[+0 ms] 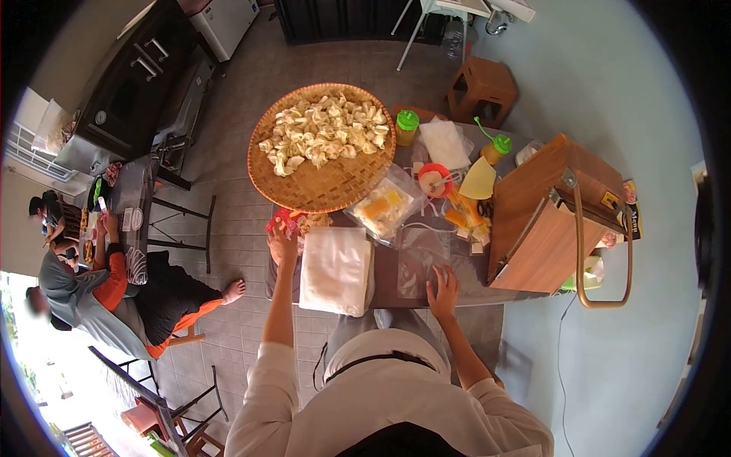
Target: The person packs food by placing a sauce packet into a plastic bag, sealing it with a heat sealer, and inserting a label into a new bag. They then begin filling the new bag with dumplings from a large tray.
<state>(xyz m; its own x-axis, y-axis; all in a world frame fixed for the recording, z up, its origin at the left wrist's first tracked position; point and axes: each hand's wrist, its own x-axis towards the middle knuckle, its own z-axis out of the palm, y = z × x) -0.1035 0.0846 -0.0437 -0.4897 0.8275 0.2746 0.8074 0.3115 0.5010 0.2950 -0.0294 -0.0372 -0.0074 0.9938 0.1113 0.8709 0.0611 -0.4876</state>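
My left hand (282, 245) reaches to a red plastic bag (283, 220) of small pale pieces, left of a stack of clear plastic bags (333, 270); its fingertips are at the bag's contents, and what they hold is too small to make out. On the table's right part, my right hand (442, 291) has its fingers spread beside an empty-looking clear bag (423, 263). Beyond the hands lies a filled clear bag (385, 206) with a yellow-orange label. A round woven tray (304, 195) holds many pale folded pieces at the table's far left.
A red bowl (435, 180), two green-lidded jars (407, 127), black-handled scissors (485, 208) and yellow packets (467, 217) stand or lie behind. A wooden box (544, 228) is at right. Another person (114, 297) sits at a table on the left. A brown stool (482, 90) stands behind.
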